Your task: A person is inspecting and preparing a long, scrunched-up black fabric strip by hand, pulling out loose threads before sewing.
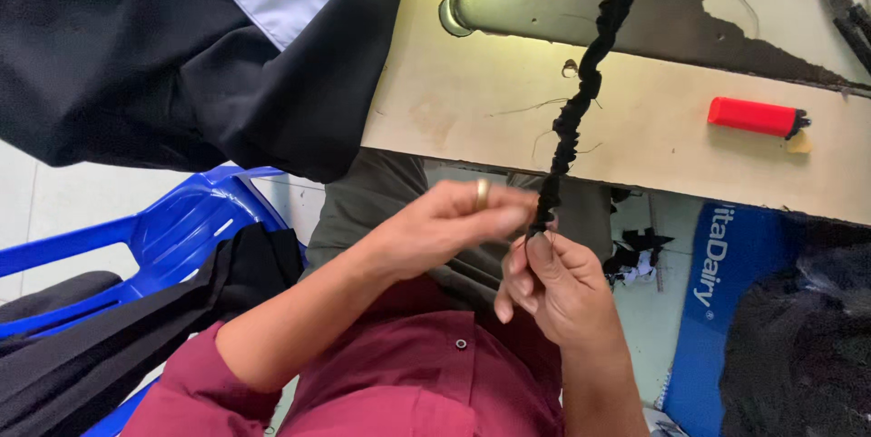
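Both hands together at the lower end of a long, ruched black fabric cord. Left hand (gold ring on one finger) pinched on the cord's tip; right hand closed around it just below. Stretched upward across the beige wooden sewing table. Nearby on that table, a red plastic lighter.
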